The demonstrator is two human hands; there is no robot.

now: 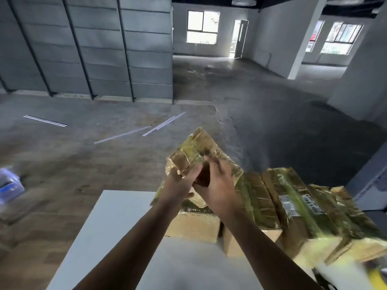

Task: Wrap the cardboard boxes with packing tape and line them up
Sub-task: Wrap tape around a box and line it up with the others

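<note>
Above the white table (117,227), the tilted box (200,144), already shiny with tape, is gripped at its near corner by the left hand (178,184); the right hand (219,185) curls round something dark, probably the tape roll (202,175). Best pull tape taut, smooth it flat, then join the wrapped boxes (293,208) alongside.

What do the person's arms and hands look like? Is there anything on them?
Both forearms are bare, with no sleeves in view. The left hand and right hand wear no gloves, and no watch, bracelet or ring shows, though the picture is a little blurry.
</note>
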